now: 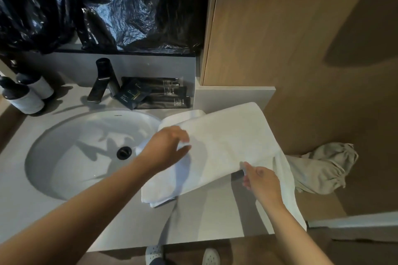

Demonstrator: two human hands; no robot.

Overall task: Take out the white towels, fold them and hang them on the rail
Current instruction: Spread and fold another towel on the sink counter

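A white towel (226, 142) lies partly folded on the grey counter (97, 228), right of the sink, with one end hanging over the counter's right edge. My left hand (170, 146) rests on the towel's left part, fingers relaxed and spread. At the towel's near edge my right hand (260, 180) pinches the cloth and lifts the upper layer slightly. More white towel layers show beneath, near the sink rim. No rail is in view.
A white oval sink (71, 157) with a black drain sits to the left, a black tap (103, 79) behind it. Two bottles (25, 97) stand at far left, dark toiletry packets (155, 92) at the back. Black plastic (97, 2) hangs above. A grey cloth bag (323, 168) lies on the floor right.
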